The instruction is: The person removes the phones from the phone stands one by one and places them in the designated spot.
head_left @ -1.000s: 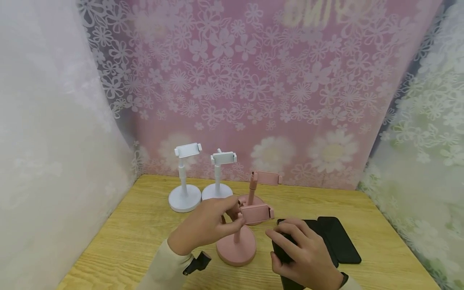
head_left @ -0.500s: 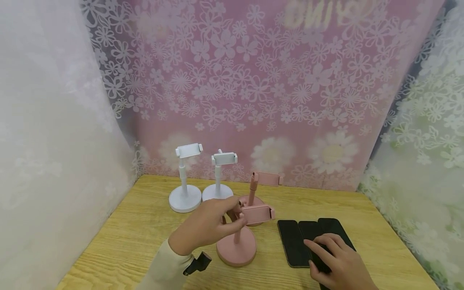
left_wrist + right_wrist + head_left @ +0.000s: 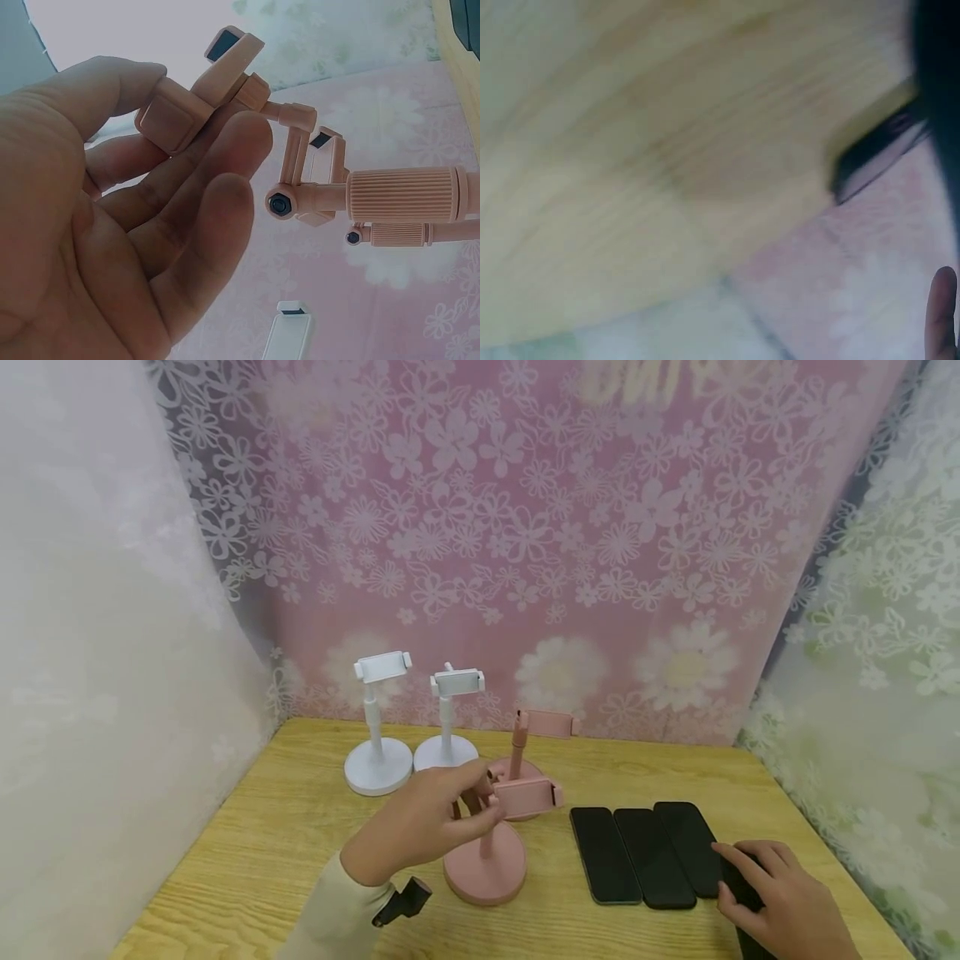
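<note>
My left hand [image 3: 427,814] pinches the end of the clamp [image 3: 525,797] on the front pink phone stand [image 3: 486,864]. In the left wrist view, thumb and index finger grip the pink clamp end [image 3: 166,116], and the other fingers curve beneath it. At the right, my right hand [image 3: 787,902] grips a black phone [image 3: 738,881] by its edges, beside a row of three other black phones [image 3: 654,858] lying on the table. The right wrist view is blurred; a fingertip [image 3: 941,311] and the dark edge of a phone [image 3: 881,146] show there.
Behind the front stand is a second pink phone stand [image 3: 517,752]. Two white phone stands, one on the left [image 3: 378,767] and one nearer the middle [image 3: 446,747], stand at the back. Floral cloth [image 3: 480,527] encloses the wooden table [image 3: 247,852] on three sides.
The right hand has moved right with its phone, from beside the pink stand, across the row of phones, uncovering them. The left hand keeps its pinch on the clamp.
</note>
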Available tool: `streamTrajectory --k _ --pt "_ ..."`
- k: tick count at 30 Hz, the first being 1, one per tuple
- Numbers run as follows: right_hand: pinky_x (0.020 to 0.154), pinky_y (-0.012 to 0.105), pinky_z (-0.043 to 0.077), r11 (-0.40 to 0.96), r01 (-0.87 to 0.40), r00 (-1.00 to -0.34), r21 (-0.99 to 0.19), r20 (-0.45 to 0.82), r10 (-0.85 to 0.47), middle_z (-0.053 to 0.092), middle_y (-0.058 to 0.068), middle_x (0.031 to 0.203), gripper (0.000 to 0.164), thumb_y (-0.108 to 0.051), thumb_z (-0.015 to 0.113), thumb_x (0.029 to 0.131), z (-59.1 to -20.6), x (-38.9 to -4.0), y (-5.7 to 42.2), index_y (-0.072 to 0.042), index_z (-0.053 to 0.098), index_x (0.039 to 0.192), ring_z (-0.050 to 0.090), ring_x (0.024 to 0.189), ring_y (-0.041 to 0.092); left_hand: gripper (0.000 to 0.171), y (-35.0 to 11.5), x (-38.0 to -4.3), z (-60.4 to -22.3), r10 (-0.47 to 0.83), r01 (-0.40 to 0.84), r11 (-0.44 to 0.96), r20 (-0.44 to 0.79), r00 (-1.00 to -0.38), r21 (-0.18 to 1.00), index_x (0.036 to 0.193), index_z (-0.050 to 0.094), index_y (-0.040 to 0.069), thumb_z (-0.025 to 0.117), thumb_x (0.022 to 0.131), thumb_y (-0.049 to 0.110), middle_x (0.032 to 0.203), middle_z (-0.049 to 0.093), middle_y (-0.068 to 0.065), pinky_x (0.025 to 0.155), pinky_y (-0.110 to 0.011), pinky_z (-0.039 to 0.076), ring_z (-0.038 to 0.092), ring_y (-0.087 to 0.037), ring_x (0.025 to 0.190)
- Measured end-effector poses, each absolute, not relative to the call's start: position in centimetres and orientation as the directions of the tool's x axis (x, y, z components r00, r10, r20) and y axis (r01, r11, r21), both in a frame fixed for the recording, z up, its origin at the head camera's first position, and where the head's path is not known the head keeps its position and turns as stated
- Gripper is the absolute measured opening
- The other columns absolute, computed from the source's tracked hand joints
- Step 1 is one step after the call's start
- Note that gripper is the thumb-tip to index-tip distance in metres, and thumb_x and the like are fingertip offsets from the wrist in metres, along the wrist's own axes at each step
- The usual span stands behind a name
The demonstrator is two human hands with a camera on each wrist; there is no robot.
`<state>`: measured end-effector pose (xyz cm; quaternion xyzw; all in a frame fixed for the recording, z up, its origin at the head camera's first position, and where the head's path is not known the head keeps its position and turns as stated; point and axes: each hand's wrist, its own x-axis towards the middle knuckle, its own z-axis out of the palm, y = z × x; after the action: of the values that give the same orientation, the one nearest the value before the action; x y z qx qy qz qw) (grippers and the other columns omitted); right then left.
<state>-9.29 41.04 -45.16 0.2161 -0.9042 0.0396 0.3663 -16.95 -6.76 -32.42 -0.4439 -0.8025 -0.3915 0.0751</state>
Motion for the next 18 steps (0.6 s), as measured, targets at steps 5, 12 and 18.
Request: streamTrajectory --k 5,12,18 --pt "0.045 0.030 0.042 0.950 -0.311 -0.740 0.029 0.620 -0.261 0.063 0.010 0.099 0.038 -0.030 0.079 0.081 -46.0 -10.0 43.4 -0.009 0.072 0.112 0.058 0.084 0.031 0.009 -6.7 -16.9 -32.3 0.653 0.767 0.304 0.462 -0.599 0.565 0.103 0.060 0.021 0.069 0.101 0.024 0.092 0.067 0.014 0.068 -0.024 0.056 0.064 0.002 0.080" --pt "0.049 0.035 0.042 0.981 -0.184 -0.896 -0.058 0.420 -0.143 0.063 0.009 0.102 0.039 -0.025 0.080 0.084 -46.6 -12.6 46.0 -0.010 0.069 0.118 0.059 0.088 0.033 0.009 -6.4 -17.0 -32.3 0.656 0.764 0.305 0.456 -0.601 0.569 0.102 0.060 0.021 0.069 0.101 0.024 0.092 0.066 0.014 0.068 -0.027 0.057 0.064 0.002 0.080" --pt "0.056 0.044 0.048 0.982 -0.178 -0.951 -0.068 0.268 -0.154 0.063 0.012 0.109 0.040 -0.034 0.072 0.094 -46.8 -15.4 47.5 -0.008 0.068 0.124 0.059 0.093 0.035 0.008 -6.5 -16.9 -32.3 0.653 0.744 0.304 0.439 -0.617 0.595 0.103 0.061 0.021 0.069 0.101 0.024 0.093 0.066 0.014 0.068 -0.027 0.057 0.064 0.001 0.080"
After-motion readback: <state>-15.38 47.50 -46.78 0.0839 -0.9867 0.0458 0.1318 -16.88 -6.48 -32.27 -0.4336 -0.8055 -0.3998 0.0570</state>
